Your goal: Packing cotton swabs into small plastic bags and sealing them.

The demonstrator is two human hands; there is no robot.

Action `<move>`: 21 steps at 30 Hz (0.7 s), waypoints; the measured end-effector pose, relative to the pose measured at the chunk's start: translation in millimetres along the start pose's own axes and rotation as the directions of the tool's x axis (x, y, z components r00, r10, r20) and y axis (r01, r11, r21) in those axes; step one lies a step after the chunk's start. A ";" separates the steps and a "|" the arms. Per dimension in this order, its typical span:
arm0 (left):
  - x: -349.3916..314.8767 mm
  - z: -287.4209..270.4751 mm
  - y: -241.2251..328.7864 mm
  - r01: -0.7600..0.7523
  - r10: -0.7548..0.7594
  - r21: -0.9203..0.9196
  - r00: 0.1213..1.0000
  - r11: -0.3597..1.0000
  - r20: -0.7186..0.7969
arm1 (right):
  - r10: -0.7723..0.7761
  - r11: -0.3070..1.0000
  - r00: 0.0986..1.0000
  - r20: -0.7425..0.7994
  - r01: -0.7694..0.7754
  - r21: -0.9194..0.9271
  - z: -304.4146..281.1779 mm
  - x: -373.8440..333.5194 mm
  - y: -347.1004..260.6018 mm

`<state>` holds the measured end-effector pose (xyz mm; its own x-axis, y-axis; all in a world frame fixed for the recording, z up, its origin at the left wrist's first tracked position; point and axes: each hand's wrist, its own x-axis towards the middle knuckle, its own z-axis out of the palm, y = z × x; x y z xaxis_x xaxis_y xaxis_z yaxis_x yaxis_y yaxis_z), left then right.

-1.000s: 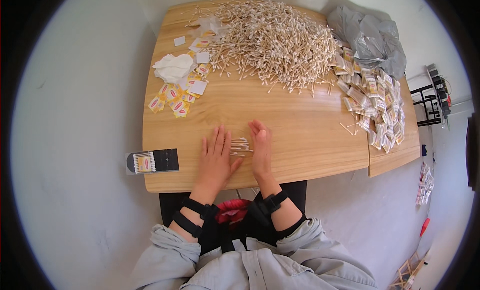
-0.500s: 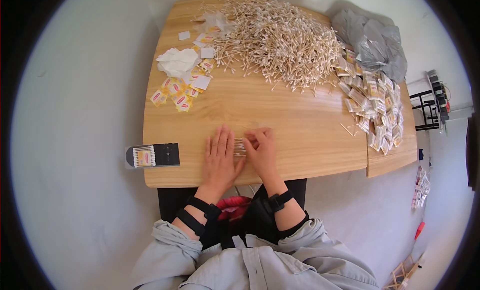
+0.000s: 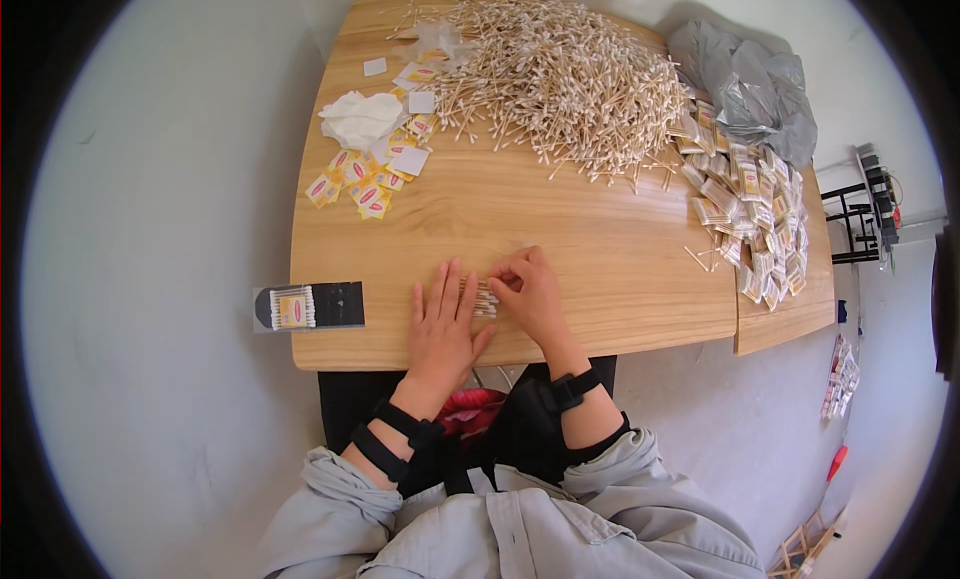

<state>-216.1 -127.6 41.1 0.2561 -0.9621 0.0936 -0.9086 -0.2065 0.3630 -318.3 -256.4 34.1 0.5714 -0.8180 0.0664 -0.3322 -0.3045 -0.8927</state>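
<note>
Left hand flat over swabs, right hand curled (earlier straight)

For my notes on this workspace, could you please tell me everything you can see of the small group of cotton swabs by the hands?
The small group of cotton swabs lies on the wooden table, near its front edge. Its thin, pale sticks run roughly left to right, side by side, with white, fluffy-looking tips at the right end. The left hand lies flat over much of it; the right hand has its fingers at the right end, though contact there is unclear.
</note>
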 end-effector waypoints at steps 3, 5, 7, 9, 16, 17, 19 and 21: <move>-1.6 1.1 -2.1 -0.011 0.011 -0.014 1.000 1.000 -0.006 | -0.027 1.000 0.998 0.057 0.027 0.006 -4.4 -5.2 -3.7; -2.3 2.2 -2.8 -0.019 0.019 -0.012 1.000 1.000 -0.012 | -0.013 1.000 0.998 0.055 0.012 0.020 -1.9 -7.4 -4.8; -2.5 2.8 -3.6 -0.018 0.017 -0.040 0.999 0.999 -0.029 | -0.001 0.999 0.999 0.052 -0.001 0.037 0.0 -10.0 -4.6; -2.7 2.7 -2.8 -0.020 0.019 -0.032 0.999 0.999 -0.031 | -0.052 0.997 0.999 0.015 0.051 0.051 2.0 -12.5 -2.4; -3.8 -1.6 1.0 0.046 -0.043 0.116 0.999 0.992 -0.028 | -0.010 1.000 0.995 -0.095 0.012 0.021 14.3 -15.4 -0.1; -3.7 -5.0 1.3 0.041 -0.038 0.114 0.999 0.993 -0.026 | -0.007 0.996 0.988 -0.156 0.021 0.089 16.2 -16.2 0.5; -5.6 -13.7 -2.1 0.156 -0.158 0.042 0.985 0.987 0.067 | 0.002 0.987 0.976 -0.216 0.033 0.158 16.3 -18.0 0.7; -7.4 -10.6 -11.4 0.151 -0.150 -0.016 0.988 0.988 0.034 | 0.019 0.982 0.955 -0.295 0.037 0.185 15.9 -20.0 -1.1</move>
<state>-204.1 -116.3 46.1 0.3782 -0.9257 0.0069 -0.8541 -0.3461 0.3881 -317.4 -231.9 26.6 0.3182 -0.9312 0.1779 -0.1661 -0.2395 -0.9566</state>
